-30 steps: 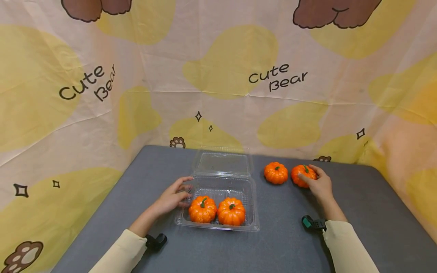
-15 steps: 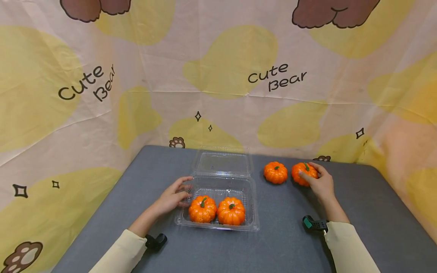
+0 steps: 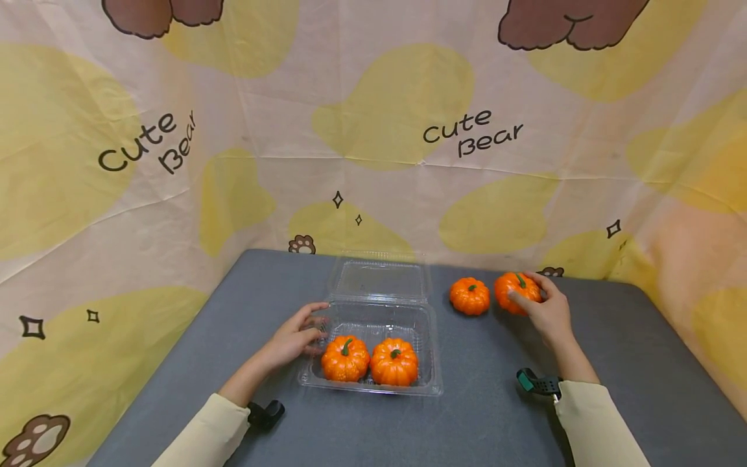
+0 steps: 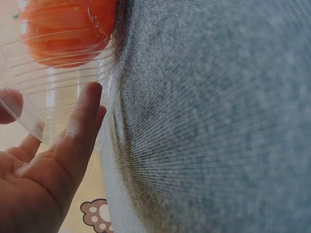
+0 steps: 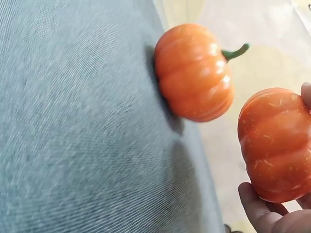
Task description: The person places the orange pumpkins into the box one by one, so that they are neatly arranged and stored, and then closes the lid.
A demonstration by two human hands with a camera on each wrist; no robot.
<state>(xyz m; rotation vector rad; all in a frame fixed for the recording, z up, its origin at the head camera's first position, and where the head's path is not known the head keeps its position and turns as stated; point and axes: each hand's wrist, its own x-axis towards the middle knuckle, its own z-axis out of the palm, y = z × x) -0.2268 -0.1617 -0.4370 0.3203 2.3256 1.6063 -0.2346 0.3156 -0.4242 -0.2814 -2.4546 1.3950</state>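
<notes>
My right hand [image 3: 548, 316] grips a small orange toy pumpkin [image 3: 516, 292] between thumb and fingers. In the right wrist view this pumpkin [image 5: 274, 145] is raised off the cloth, its shadow falling apart from it. Beside it a second pumpkin [image 3: 469, 296] sits on the table. A clear plastic clamshell box [image 3: 430, 353] stands with its lid [image 3: 382, 279] folded back. Two pumpkins lie side by side in its front, the left one [image 3: 345, 359] and the right one [image 3: 394, 362]. My left hand [image 3: 292, 337] touches the box's left wall with fairly straight fingers [image 4: 80, 116].
A grey cloth covers the table [image 3: 484, 408]. Behind it hangs a patterned curtain [image 3: 373, 130] that meets the table's back edge. Each wrist wears a dark strap, the left one [image 3: 266, 414] and the right one [image 3: 537, 383].
My right hand has lifted its pumpkin a little off the table. The left hand, the box and the other pumpkins stay where they were.
</notes>
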